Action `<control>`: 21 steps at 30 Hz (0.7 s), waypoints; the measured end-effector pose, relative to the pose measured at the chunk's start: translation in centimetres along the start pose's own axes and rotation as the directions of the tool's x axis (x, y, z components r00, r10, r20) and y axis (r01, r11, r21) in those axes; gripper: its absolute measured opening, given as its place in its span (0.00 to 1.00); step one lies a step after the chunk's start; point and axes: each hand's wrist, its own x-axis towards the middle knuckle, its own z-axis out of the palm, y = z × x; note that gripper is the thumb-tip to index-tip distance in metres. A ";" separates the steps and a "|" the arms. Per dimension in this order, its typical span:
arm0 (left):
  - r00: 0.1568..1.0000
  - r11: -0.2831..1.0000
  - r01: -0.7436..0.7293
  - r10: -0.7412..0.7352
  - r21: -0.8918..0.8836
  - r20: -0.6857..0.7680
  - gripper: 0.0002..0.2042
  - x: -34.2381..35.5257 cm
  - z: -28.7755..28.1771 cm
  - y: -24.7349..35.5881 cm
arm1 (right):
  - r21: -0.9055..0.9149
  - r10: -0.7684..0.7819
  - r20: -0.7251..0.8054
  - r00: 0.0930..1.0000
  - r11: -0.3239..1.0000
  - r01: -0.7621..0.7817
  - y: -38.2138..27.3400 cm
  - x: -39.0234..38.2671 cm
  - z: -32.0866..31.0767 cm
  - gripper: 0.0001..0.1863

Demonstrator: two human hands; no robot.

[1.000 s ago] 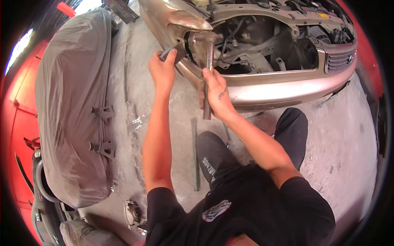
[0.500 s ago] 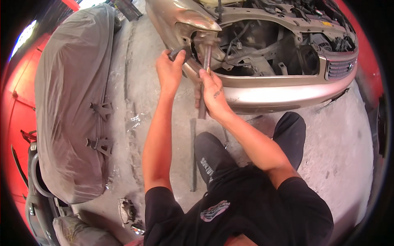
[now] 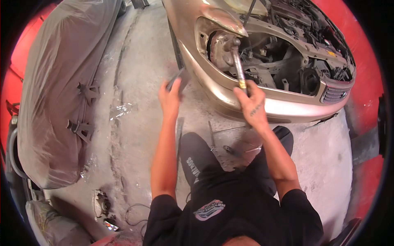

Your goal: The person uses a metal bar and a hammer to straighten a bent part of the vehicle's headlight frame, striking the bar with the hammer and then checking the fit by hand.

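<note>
My right hand (image 3: 252, 103) grips a hammer (image 3: 239, 65) by its handle, its metal shaft pointing away from me. The hammer's head is over the open headlight recess at the front corner of a gold car (image 3: 193, 53); whether it touches the metal I cannot tell. My left hand (image 3: 169, 98) is closed around a dark, flat block (image 3: 175, 78), slightly blurred. That hand is left of the bumper (image 3: 230, 96), apart from the bodywork.
The engine bay (image 3: 297, 18) is exposed, and a thin rod (image 3: 248, 12) stands over it. A covered car (image 3: 61, 90) and two metal stands (image 3: 82, 129) are at left. Tools (image 3: 230, 149) lie on the floor between my legs, beside a long bar (image 3: 179, 135).
My left hand with the dark block has come away from the fender edge toward me. The hammer has swung to the right, its shaft now tilted. The whole view has shifted too.
</note>
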 end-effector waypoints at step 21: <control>0.771 0.655 0.634 -0.574 0.411 -0.276 0.15 -20.5 -14.4 -35.2 | -0.537 -0.266 -0.066 0.962 0.822 0.191 2.7 0.9 -6.0 0.16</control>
